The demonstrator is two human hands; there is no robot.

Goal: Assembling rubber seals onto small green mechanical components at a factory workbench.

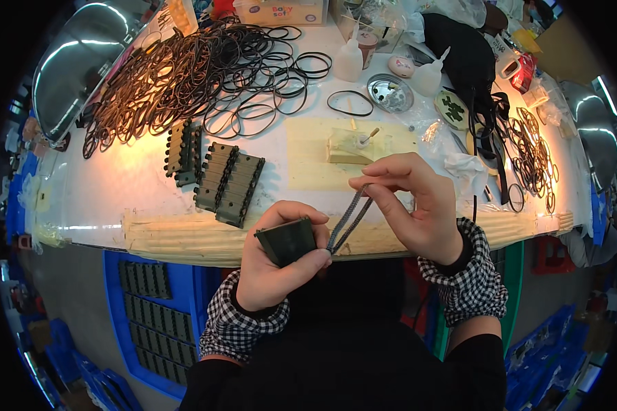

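Observation:
My left hand (pixel 264 281) is closed around a small dark green plastic block (pixel 289 242), its flat face turned up. From its thumb and fingertips a dark, textured elastic loop (pixel 355 218) stretches to my right hand (pixel 421 209). The right thumb and forefinger pinch the loop's far end. Whether the loop is fixed to the block is hidden by the left thumb. Beyond my left hand, rows of similar dark green parts (pixel 230 183) lie on the white table (pixel 281 154).
A large heap of thin dark loops (pixel 206 68) covers the back left, with one loose loop (pixel 349 103) apart. A yellowish block with a small stick (pixel 353 145) stands mid-table. White squeeze bottles (pixel 348 61) and a round metal dish (pixel 389 92) sit behind. Below left, a blue crate (pixel 120 329) holds green parts.

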